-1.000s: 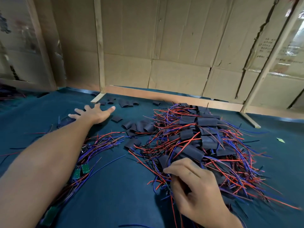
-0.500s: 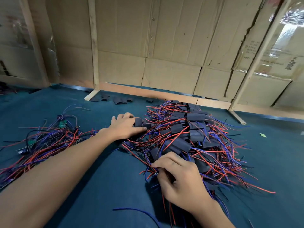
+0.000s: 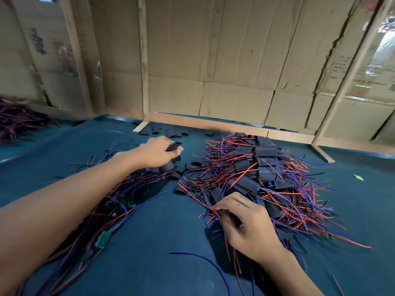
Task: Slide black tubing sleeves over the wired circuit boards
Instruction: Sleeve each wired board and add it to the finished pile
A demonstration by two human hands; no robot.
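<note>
My left hand (image 3: pixel 157 153) reaches out over loose black tubing sleeves (image 3: pixel 171 167) and pinches one black sleeve (image 3: pixel 174 145) between thumb and fingers. My right hand (image 3: pixel 243 223) rests at the near edge of a big pile of sleeved boards with red and blue wires (image 3: pixel 263 180), its fingers closed on wires there. Under my left forearm lies a bundle of bare green circuit boards on wires (image 3: pixel 104 239). Another green board (image 3: pixel 131 202) shows further up that bundle.
A dark teal mat (image 3: pixel 166 238) covers the table. More loose sleeves (image 3: pixel 171 132) lie by the wooden frame and cardboard wall at the back. Another wire heap (image 3: pixel 15 120) sits far left. A loose blue wire (image 3: pixel 205 261) lies near me.
My left hand swept from the far left toward the loose sleeves and has lifted one sleeve between its fingers. My right hand stayed at the pile's near edge.
</note>
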